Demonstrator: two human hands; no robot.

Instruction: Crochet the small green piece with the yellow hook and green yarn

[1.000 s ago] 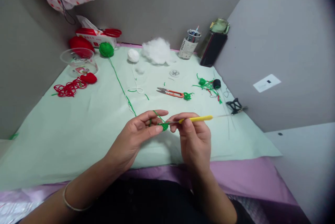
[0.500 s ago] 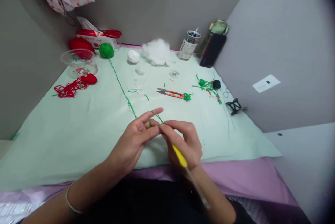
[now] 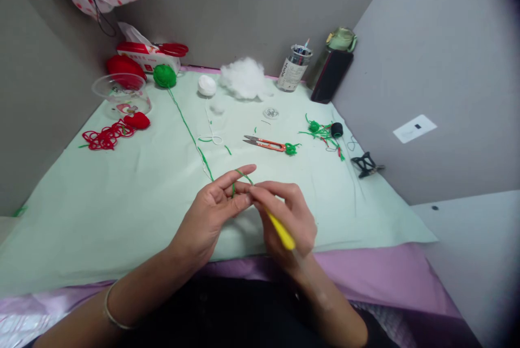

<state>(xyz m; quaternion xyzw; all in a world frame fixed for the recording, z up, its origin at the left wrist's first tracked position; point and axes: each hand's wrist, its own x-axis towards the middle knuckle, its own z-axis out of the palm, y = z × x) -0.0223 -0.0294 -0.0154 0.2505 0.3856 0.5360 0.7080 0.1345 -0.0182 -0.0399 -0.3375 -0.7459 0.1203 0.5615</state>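
Note:
Green yarn (image 3: 245, 175) loops over the outstretched index finger of my left hand (image 3: 215, 210), and its thumb pinches the work against the other fingers. My right hand (image 3: 286, 218) grips a crochet hook (image 3: 281, 231) by its yellow handle; the hook's tip is hidden between my fingertips. Both sets of fingertips meet just above the table's front part. From my left hand the strand runs back to a green yarn ball (image 3: 164, 76). Thread snips (image 3: 266, 144) with orange handles lie beyond my hands, next to a small green yarn piece (image 3: 291, 148).
White stuffing (image 3: 246, 78) and a white yarn ball (image 3: 207, 85) sit at the back. Red yarn (image 3: 103, 136) lies left by a clear plastic bowl (image 3: 128, 101). A pen cup (image 3: 293, 71), a phone (image 3: 332, 76), yarn scraps (image 3: 320, 130) and a black stand (image 3: 365, 165) are on the right.
My right hand has shifted slightly right and up, tilting the crochet hook a little. My left index finger has risen slightly with the yarn still over it.

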